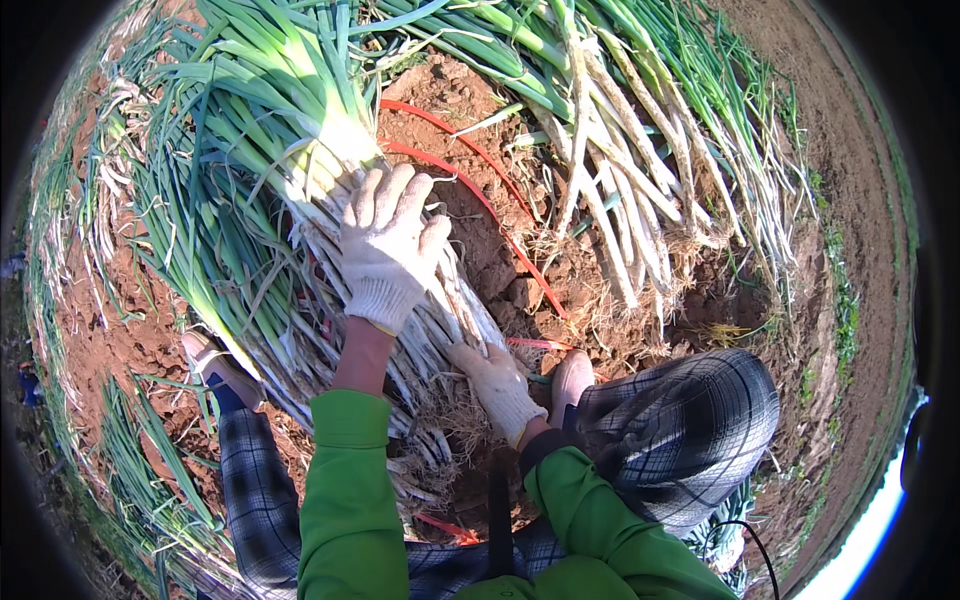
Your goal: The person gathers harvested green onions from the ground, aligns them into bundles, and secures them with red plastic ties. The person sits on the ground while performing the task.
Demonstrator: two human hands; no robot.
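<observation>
A large bundle of long green onions [427, 352] lies slantwise on the soil in front of me, leaves at the upper left and roots towards my lap. My left hand [390, 232], in a white knit glove, rests on top of the pale stalks with its fingers slightly apart. Lower down, my right hand [499, 386], gloved too, is curled against the right side of the stalks near the roots; some of its fingertips are hidden. Red strap [480, 195] runs in two curved lengths from beneath the bundle over the soil on its right.
More green onions [615, 172] lie in a heap at the upper right, roots towards me. Another row of green onions [142, 480] stretches along the left side. My shoes [571, 379] flank the bundle. A short red strap end [446, 529] shows near my lap, on clumpy brown soil [517, 292].
</observation>
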